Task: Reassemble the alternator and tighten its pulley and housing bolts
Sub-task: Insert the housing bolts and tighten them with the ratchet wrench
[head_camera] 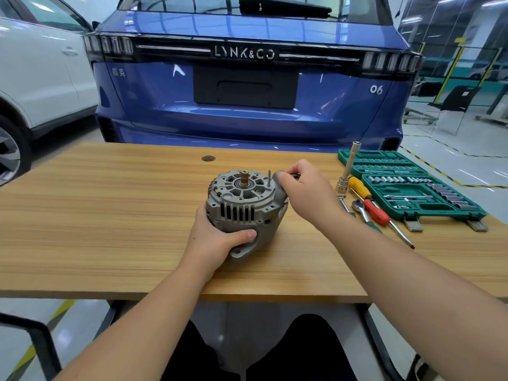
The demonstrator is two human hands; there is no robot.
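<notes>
A grey cast alternator (242,204) stands on the wooden table (110,215), its copper-tipped shaft (244,178) pointing up and no pulley on it. My left hand (217,237) grips the near left side of the housing, thumb across the front. My right hand (305,191) is at the alternator's upper right edge, fingers pinched together beside a thin housing bolt (269,178) that sticks up from the casing. What the fingertips pinch is hidden; a dark part shows just behind them.
To the right lie a socket on a long extension (347,169), a yellow-handled screwdriver (360,187), a red-handled screwdriver (379,213), a ratchet (361,210) and an open green socket case (412,185). A blue car (247,86) stands just beyond the table.
</notes>
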